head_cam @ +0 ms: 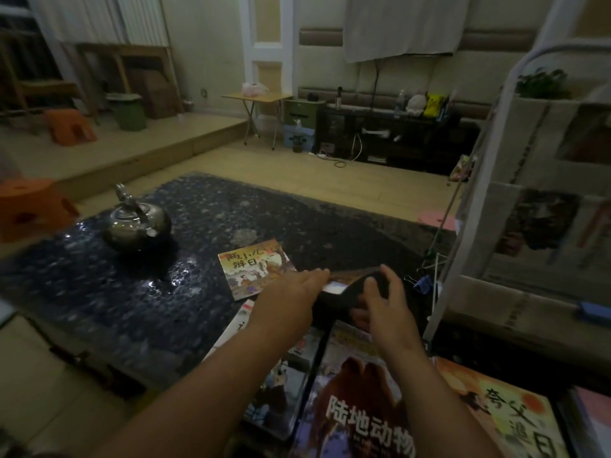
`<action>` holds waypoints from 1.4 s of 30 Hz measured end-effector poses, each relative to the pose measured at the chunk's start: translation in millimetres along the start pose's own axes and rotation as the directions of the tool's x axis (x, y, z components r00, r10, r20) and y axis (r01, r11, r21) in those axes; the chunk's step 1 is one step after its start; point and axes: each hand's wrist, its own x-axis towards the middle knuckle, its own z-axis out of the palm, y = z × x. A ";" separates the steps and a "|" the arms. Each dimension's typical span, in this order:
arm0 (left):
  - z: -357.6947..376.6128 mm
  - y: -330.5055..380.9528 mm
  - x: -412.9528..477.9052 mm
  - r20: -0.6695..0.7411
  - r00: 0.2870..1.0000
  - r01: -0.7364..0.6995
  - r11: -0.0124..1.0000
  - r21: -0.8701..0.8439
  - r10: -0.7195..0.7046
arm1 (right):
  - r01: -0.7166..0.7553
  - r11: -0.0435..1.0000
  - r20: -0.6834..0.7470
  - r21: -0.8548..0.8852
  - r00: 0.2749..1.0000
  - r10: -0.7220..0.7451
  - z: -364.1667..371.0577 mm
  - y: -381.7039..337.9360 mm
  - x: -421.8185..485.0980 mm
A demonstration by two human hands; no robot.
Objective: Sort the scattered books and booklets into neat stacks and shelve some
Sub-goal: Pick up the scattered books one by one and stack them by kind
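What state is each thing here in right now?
dark booklet, held, bent
left hand, fingers straight, at the dark booklet
right hand, fingers curled round the dark booklet
kettle, upright, handle raised
picture book, flat, cover up
camel book, flat, cover up

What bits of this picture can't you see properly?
All in the head view:
- Dark booklet: the cover is dim and blurred, and is partly hidden by the left hand and right hand.
- Animal book: the bottom is cut off by the frame edge, and the right arm covers its side.
- Picture book: the left arm hides its title.
- Shelf rack: its contents are too blurred to read.
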 end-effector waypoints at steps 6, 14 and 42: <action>3.9 -3.3 -17.3 -0.146 0.941 -0.306 0.952 0.011 0.304 | -0.071 0.997 -0.042 -0.008 0.997 0.071 -0.6 1.8 2.5; -10.7 -30.4 -13.9 0.067 0.993 -0.101 0.985 0.143 0.092 | -0.140 0.989 -0.176 0.040 0.974 0.145 -11.1 7.4 7.5; -15.9 -91.9 -12.6 0.450 0.669 0.598 0.788 0.147 -0.592 | 0.160 0.776 0.346 -0.610 0.935 0.080 37.3 24.2 -23.1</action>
